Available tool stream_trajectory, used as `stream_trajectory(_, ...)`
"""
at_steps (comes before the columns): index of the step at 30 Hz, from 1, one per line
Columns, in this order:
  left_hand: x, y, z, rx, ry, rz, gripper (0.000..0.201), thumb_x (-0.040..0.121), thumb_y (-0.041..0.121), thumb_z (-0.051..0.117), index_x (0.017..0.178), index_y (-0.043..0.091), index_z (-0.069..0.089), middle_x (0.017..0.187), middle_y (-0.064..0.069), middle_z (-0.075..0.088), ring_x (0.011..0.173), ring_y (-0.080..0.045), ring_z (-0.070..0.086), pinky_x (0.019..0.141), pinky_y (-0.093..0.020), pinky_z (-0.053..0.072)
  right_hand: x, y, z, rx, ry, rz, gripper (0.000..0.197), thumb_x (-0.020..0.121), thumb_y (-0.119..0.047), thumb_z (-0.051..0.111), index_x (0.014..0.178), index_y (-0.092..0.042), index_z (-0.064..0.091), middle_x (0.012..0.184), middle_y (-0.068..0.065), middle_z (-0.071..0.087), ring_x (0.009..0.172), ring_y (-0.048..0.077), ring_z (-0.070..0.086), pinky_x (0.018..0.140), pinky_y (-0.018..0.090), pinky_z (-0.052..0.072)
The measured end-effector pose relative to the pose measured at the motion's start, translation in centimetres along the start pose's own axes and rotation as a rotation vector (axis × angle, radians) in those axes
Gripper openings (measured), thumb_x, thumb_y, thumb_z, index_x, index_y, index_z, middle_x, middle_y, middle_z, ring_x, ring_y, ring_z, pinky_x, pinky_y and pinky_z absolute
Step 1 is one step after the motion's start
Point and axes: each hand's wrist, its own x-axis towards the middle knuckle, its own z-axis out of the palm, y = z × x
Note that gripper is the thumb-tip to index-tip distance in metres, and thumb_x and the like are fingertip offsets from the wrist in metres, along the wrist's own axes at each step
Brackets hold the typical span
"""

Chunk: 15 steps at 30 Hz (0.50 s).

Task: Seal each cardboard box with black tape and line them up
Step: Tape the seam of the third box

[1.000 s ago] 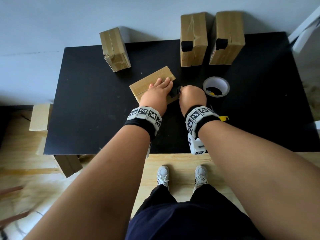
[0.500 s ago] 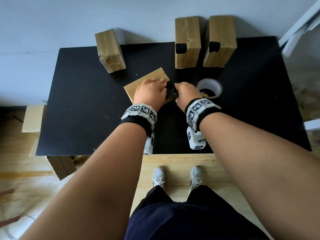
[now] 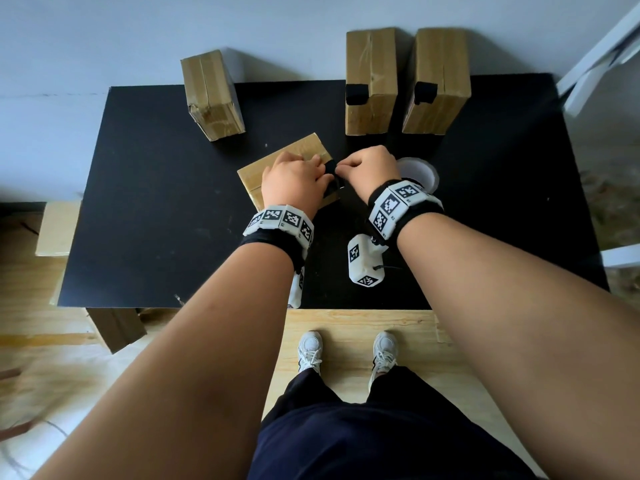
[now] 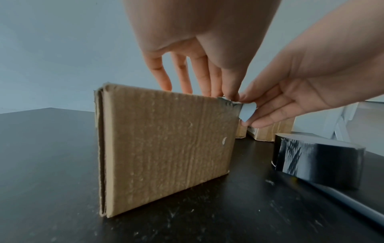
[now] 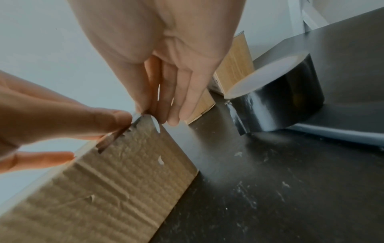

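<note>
A flat cardboard box (image 3: 273,168) lies in the middle of the black table (image 3: 156,202). My left hand (image 3: 317,164) rests on top of it, its fingertips (image 4: 229,96) pressing a strip of black tape (image 3: 330,169) at the box's right corner. My right hand (image 3: 341,166) pinches the strip's free end (image 4: 246,112) just off that corner. The black tape roll (image 3: 424,171) sits right behind my right hand. In the right wrist view the right fingers (image 5: 153,113) meet the left fingertip (image 5: 118,118) at the box (image 5: 104,189) edge.
Two upright boxes (image 3: 372,81) (image 3: 440,81), each with a black tape patch, stand side by side at the back right. Another box (image 3: 211,95) stands at the back left with no black tape showing. More cardboard (image 3: 57,230) lies left of the table, and a white frame (image 3: 595,67) stands at the right.
My left fingers drew back from lying stretched over the box to pressing at its right corner. The right hand rose to that corner with the tape end.
</note>
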Motion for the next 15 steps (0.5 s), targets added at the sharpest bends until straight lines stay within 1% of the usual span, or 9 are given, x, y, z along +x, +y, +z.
stream_trajectory(5,0.4,-0.4,0.3,0.035,-0.076,0.024,0.043,0.095,0.047,0.044,0.131,0.027,0.056,0.13,0.013,0.058,0.13,-0.01,0.036,0.107,-0.036,0.034,0.5,-0.5,-0.9,-0.018,-0.092,0.052,0.02,0.086,-0.022,0.069,0.105,-0.019,0.076,0.109,-0.002,0.072,0.105,0.013,0.063,0.081,0.018,0.041)
stream_trajectory(7,0.6,-0.5,0.5,0.093,-0.123,0.052,0.046,0.096,0.049,0.041,0.135,0.028,0.051,0.135,0.013,0.054,0.132,-0.011,0.034,0.108,-0.036,0.033,0.9,-1.0,-1.2,-0.048,-0.134,0.084,0.022,0.085,-0.021,0.071,0.107,-0.02,0.075,0.11,-0.002,0.071,0.104,0.012,0.063,0.082,0.018,0.043)
stream_trajectory(10,0.9,-0.6,1.0,0.166,-0.176,0.087,0.046,0.098,0.046,0.038,0.138,0.026,0.046,0.142,0.012,0.046,0.133,-0.015,0.033,0.109,-0.036,0.033,1.2,-1.5,-1.5,-0.176,-0.166,0.081,0.025,0.084,-0.025,0.072,0.109,-0.022,0.074,0.115,-0.004,0.07,0.107,0.011,0.063,0.082,0.019,0.043)
stream_trajectory(12,1.2,-0.9,1.5,0.202,-0.157,0.11,0.043,0.099,0.042,0.034,0.136,0.024,0.048,0.143,0.007,0.045,0.134,-0.017,0.035,0.109,-0.037,0.032,1.5,-1.7,-1.4,-0.229,-0.173,0.07,0.025,0.083,-0.026,0.072,0.108,-0.023,0.074,0.115,-0.004,0.07,0.107,0.012,0.063,0.082,0.02,0.044)
stream_trajectory(13,1.2,-0.9,1.8,0.231,-0.171,0.126,0.043,0.099,0.039,0.032,0.136,0.023,0.048,0.145,0.004,0.043,0.136,-0.017,0.034,0.11,-0.037,0.031,1.7,-1.8,-1.4,-0.245,-0.176,0.072,0.025,0.083,-0.026,0.073,0.107,-0.023,0.075,0.114,-0.003,0.07,0.107,0.013,0.063,0.083,0.021,0.046)
stream_trajectory(15,1.5,-1.1,2.3,0.238,-0.257,0.14,0.044,0.1,0.035,0.027,0.14,0.023,0.042,0.15,0.003,0.034,0.14,-0.014,0.028,0.112,-0.035,0.027,1.9,-2.0,-1.3,-0.301,-0.186,0.078,0.027,0.082,-0.03,0.073,0.108,-0.023,0.075,0.114,-0.001,0.07,0.106,0.015,0.064,0.087,0.024,0.049)
